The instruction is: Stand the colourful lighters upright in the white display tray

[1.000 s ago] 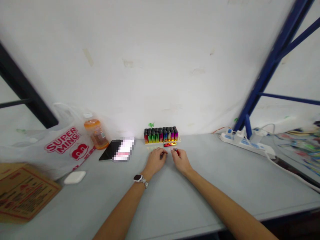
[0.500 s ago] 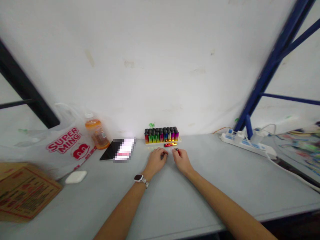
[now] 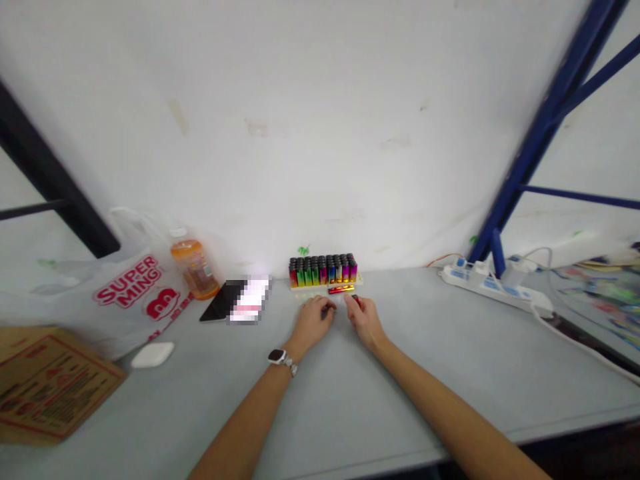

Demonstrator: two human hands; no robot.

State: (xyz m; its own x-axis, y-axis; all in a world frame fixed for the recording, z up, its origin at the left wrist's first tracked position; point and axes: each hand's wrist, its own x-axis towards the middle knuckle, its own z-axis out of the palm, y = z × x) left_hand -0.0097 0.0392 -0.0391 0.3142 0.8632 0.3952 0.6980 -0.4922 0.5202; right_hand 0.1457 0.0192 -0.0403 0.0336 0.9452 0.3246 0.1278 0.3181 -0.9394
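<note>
Rows of shiny multicoloured lighters with black tops stand upright in a pale tray by the wall. Just in front of the tray, a red and gold lighter lies on its side. My right hand is closed on a red lighter, of which only a small end shows past the fingers. To its left, my left hand rests on the table with curled fingers. Something dark shows under its fingertips, too small to make out. The two hands are apart.
On the left of the grey table are a tablet, an orange drink bottle, a plastic bag, a white case and a cardboard box. A power strip with cables lies at the right.
My right hand has turned slightly and shifted a little to the right, away from my left hand, with the red lighter in it. The left hand stays in place.
</note>
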